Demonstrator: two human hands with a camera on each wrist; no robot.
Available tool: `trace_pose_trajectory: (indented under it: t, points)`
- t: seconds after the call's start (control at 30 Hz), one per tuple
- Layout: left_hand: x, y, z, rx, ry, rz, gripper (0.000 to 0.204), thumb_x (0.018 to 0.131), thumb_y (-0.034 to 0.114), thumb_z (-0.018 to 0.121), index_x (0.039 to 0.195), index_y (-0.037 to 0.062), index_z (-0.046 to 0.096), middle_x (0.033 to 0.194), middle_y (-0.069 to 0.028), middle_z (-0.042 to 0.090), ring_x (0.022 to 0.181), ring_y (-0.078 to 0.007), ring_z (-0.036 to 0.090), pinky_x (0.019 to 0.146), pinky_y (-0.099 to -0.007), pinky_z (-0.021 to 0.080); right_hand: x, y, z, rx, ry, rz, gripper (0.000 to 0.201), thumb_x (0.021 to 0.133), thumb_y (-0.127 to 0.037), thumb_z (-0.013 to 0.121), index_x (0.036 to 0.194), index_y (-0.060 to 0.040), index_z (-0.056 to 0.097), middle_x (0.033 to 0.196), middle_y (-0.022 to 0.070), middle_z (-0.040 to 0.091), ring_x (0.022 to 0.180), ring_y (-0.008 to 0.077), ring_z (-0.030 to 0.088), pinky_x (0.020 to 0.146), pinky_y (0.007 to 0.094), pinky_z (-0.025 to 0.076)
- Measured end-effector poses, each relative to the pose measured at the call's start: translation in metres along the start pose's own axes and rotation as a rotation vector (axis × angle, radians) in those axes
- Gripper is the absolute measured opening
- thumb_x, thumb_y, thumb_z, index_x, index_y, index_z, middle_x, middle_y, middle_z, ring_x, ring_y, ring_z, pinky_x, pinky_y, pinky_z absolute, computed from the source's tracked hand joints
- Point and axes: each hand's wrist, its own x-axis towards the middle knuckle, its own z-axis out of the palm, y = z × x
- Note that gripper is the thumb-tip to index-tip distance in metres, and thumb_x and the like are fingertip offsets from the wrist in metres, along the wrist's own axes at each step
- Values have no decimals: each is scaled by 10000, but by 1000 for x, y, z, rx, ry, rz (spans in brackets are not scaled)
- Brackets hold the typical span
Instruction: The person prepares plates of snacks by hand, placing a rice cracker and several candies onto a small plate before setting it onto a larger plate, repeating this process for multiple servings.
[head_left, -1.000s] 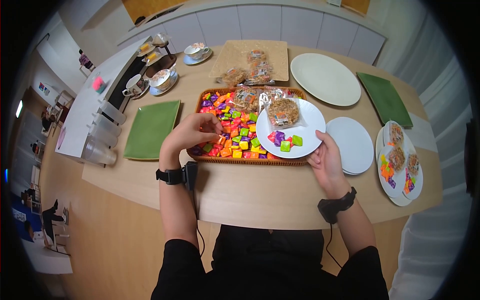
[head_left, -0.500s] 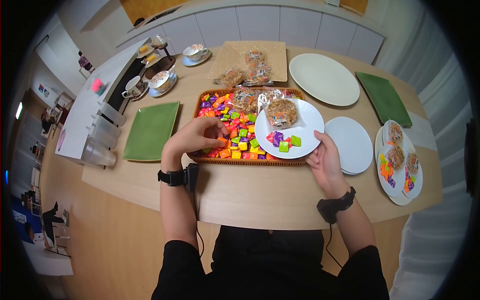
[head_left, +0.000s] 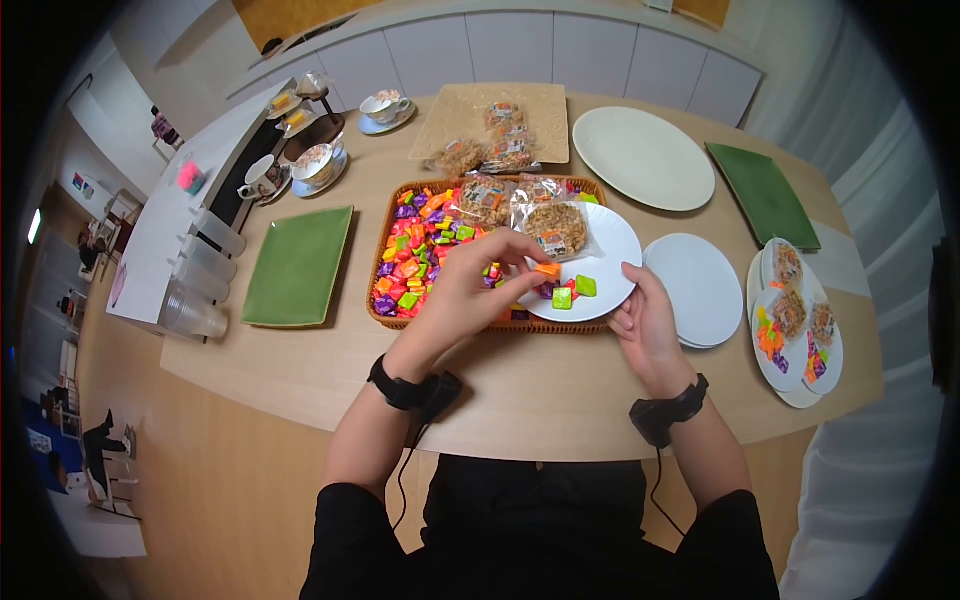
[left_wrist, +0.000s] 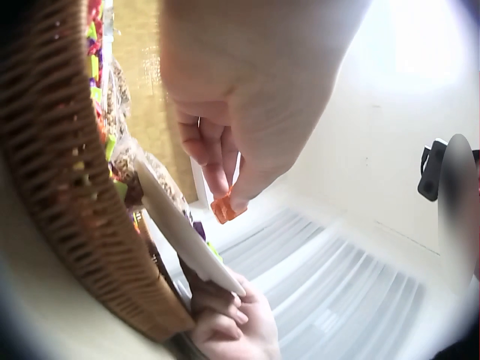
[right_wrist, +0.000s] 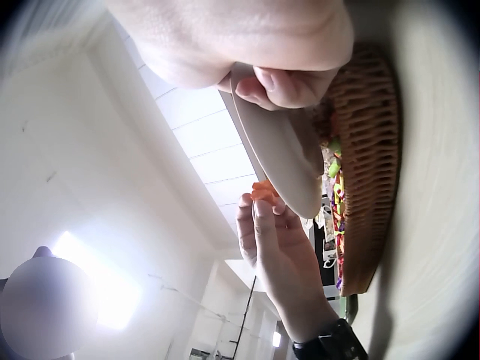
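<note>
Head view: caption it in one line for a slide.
Left hand pinches an orange candy over the white plate that the right hand holds on the basket.

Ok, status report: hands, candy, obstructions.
Left hand pinches orange candy over white plate. Right hand grips the plate's rim above basket. Nothing in between.

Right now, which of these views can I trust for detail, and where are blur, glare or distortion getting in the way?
Head view: sharp, evenly lit, but fisheye-bent with dark corners; left hand pinches an orange candy over the white plate. Left wrist view: basket blurred up close, ceiling light blown out at top right. Right wrist view: right hand soft, glare at lower left.
</note>
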Motion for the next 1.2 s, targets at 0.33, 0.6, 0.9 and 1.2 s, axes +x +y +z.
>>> trace_pose_trajectory:
  t: [0.33, 0.6, 0.9, 1.2]
  points:
    - [2, -14, -16, 170, 184, 8, 213, 925, 55, 720, 1135, 32, 690, 1096, -44, 720, 873, -112, 683, 746, -269, 538, -3, -3, 3, -1, 9, -17, 157, 1011, -250, 578, 1052, -119, 503, 729, -31, 464, 487, 40, 376, 398, 204, 259]
    - [-1, -38, -46, 419, 287, -116, 191, 904, 111, 736, 1069, 25, 694, 1012, -89, 739, 827, -204, 698, 738, -345, 564, -3, -5, 5, 18, 8, -66, 154, 1002, -217, 583, 1069, -101, 508, 721, -26, 474, 478, 52, 370, 401, 212, 256]
    - [-5, -50, -50, 425, 183, -206, 183, 909, 122, 741, 1056, 18, 711, 927, -91, 749, 784, -190, 719, 696, -333, 576, -3, -2, 4, -10, 25, -77, 165, 993, -191, 613, 1078, -96, 509, 716, -26, 472, 484, 47, 388, 401, 208, 258]
    - [-4, -34, -51, 329, 7, -346, 149, 906, 121, 748, 967, 1, 682, 798, -86, 733, 694, -183, 718, 641, -325, 553, -4, -2, 2, -8, 28, -65, 168, 991, -196, 616, 1077, -96, 513, 724, -30, 475, 489, 33, 377, 401, 205, 255]
